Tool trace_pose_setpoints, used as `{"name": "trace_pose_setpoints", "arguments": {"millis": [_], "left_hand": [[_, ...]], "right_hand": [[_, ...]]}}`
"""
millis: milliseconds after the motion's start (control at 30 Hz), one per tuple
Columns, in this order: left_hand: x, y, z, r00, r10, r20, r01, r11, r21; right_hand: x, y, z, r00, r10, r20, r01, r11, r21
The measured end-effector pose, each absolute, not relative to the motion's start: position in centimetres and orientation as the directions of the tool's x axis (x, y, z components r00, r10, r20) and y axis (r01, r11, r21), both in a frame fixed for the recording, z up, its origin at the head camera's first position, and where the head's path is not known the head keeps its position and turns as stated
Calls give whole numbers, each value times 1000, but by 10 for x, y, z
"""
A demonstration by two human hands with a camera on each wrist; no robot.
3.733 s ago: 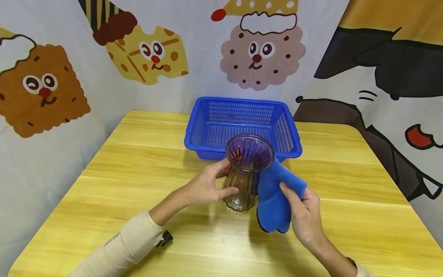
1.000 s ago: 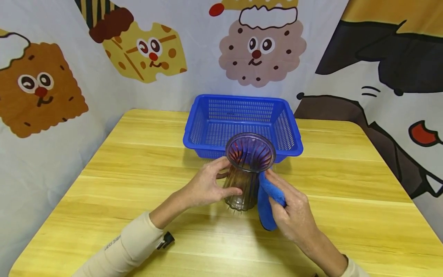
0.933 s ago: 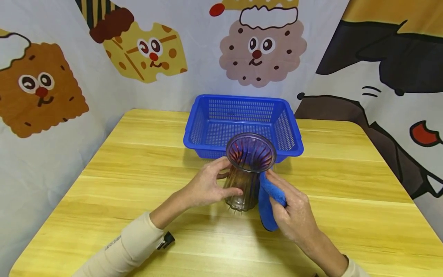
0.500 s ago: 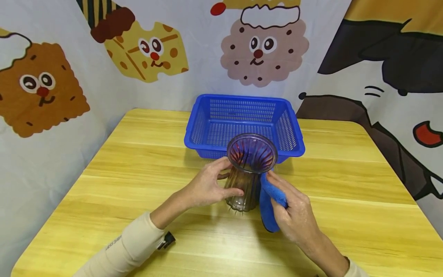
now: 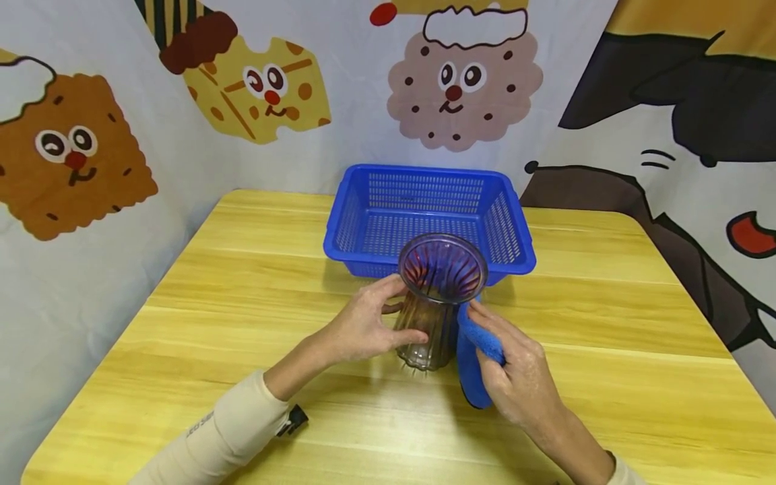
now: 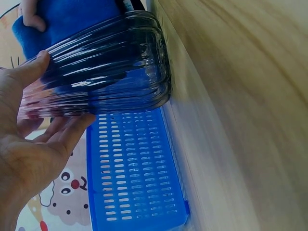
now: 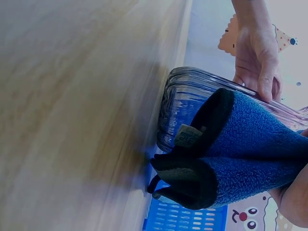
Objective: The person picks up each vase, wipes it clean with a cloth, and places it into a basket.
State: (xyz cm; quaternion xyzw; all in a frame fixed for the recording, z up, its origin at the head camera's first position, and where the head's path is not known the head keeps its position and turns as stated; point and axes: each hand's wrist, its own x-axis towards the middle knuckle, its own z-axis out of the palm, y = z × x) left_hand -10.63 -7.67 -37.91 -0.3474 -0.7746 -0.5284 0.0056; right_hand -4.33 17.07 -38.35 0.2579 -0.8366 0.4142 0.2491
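Note:
A ribbed glass vase (image 5: 438, 327) with a flared, purple-tinted rim stands upright in front of the basket. My left hand (image 5: 364, 323) grips its left side, thumb across the near face. On the other side my right hand (image 5: 521, 377) holds a folded blue cloth (image 5: 470, 369) against the glass, just below the rim. In the left wrist view the ribbed vase (image 6: 110, 67) has its base close to the table, with the cloth (image 6: 72, 19) behind it. The right wrist view shows the cloth (image 7: 260, 134) hanging in folds, with dark edging and a small label.
A blue plastic basket (image 5: 430, 170) with slotted walls stands on the wooden table (image 5: 242, 283), right behind the vase. A white curtain (image 5: 358, 101) with cartoon prints hangs behind the table. A small black object (image 5: 294, 421) shows beside the left sleeve.
Since the earliest frame, my right hand has moved up and left to the vase, and the cloth has gone from spread out to folded. Over the last second the hands hardly move.

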Motion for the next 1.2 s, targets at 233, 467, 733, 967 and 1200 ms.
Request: {"name": "trace_pose_setpoints", "arguments": {"millis": [233,467,733,967,1200], "left_hand": [[-107,-77,-379,-755,532,384,552,197,810],[-107,-77,-380,-752,529,393,554,183,812],[-107,-77,-380,-762,525,379,539,190,820],[-108,-77,-379,-764,525,374,530,181,828],[-107,-76,-378,-773,521,363,522,196,830]], "right_hand": [[-45,171,-384,-720,-232,654,-663,509,-550],[-46,172,-385,-703,-243,668,-678,513,-527],[-46,173,-385,-723,-256,642,-660,528,-534],[-46,176,-385,-758,-269,594,-627,552,-550],[-46,178,-386,-773,-273,573,-611,564,-555]]}}
